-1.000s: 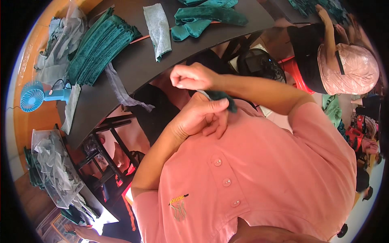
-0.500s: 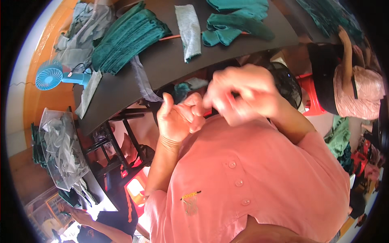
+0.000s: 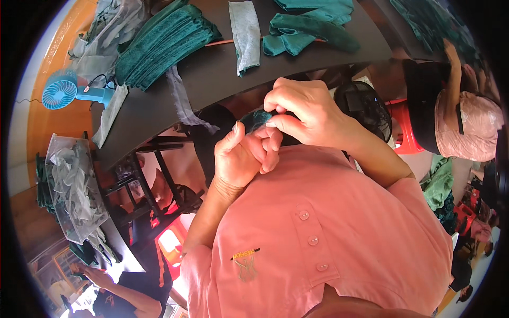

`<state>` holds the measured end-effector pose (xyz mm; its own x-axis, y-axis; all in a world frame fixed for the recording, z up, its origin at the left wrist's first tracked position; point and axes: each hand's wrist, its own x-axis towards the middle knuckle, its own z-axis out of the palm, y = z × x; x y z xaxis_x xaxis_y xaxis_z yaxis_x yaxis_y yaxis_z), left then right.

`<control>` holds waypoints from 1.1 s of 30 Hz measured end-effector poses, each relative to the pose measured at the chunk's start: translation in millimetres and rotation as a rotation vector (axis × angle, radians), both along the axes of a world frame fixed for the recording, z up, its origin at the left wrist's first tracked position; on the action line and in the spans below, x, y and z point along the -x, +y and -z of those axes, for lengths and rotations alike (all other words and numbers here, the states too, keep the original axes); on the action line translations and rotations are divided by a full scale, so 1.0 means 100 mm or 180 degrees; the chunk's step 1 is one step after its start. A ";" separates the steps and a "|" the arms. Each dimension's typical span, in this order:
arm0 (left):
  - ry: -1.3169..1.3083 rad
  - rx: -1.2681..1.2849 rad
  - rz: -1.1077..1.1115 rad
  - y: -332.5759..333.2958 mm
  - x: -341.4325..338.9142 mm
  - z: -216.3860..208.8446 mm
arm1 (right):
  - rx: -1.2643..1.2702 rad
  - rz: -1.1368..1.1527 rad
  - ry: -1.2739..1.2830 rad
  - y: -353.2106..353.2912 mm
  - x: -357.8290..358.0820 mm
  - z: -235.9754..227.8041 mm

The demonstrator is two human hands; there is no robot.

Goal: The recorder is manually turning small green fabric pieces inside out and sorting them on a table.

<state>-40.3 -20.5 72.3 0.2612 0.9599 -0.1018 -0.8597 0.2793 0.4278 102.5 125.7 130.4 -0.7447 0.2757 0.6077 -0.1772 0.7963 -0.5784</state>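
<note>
My left hand (image 3: 245, 151) is palm up in front of my chest, its thumb standing apart and its fingers bent inward. I see nothing in its palm. Just beyond its fingertips is a small dark green piece of fabric (image 3: 254, 121) with fine loose threads at its edge. My right hand (image 3: 310, 114) comes in from the right, closed in a pinch of thumb and bent fingers beside that frayed edge. Whatever lies between its fingertips is too small to make out. The fingertips of both hands almost meet.
Ahead stands a dark table (image 3: 212, 69) with a stack of green velvet strips (image 3: 164, 45), a pale strip (image 3: 245, 37) and folded green fabric (image 3: 313, 32). A blue handheld fan (image 3: 61, 90) is at left, above a clear bin (image 3: 79, 185) of grey scraps. Co-workers sit at both sides.
My right hand, blurred before, has come into a steady pinch beside the frayed green edge. My left hand has shifted slightly right, and more of the green piece shows between the hands.
</note>
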 end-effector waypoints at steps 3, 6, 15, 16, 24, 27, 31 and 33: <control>0.0232 0.0167 -0.0155 0.00 -0.04 -0.01 | -0.0145 -0.0024 0.0130 0.02 0.03 0.09; 0.0717 0.0170 -0.0237 0.04 -0.05 -0.06 | 0.0018 -0.0104 0.0116 0.01 0.04 0.17; 0.0462 0.0250 -0.0433 -0.01 -0.13 -0.03 | 0.0330 0.0079 0.0496 -0.09 -0.03 0.15; 0.0570 0.0265 -0.0467 -0.01 -0.13 -0.04 | 0.0384 0.0078 0.0409 -0.09 -0.04 0.17; 0.1533 0.0581 -0.0513 -0.04 -0.21 -0.21 | 0.0321 -0.0065 -0.0193 -0.04 -0.15 0.39; 0.1896 0.0678 -0.0377 -0.10 -0.18 -0.22 | 0.1248 -0.0057 -0.0566 -0.08 -0.27 0.36; 0.1997 0.0609 -0.0784 -0.17 0.08 -0.09 | 0.3085 -0.0385 -0.1307 0.11 -0.60 0.34; 0.2058 0.0510 -0.0884 -0.17 0.07 -0.11 | 0.3255 -0.0360 -0.1307 0.06 -0.54 0.37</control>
<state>-46.9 -37.7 83.4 -0.1505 0.9424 -0.2986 -0.4968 0.1890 0.8470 156.3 132.0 93.0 -0.8901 0.4243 -0.1666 0.1372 -0.0992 -0.9856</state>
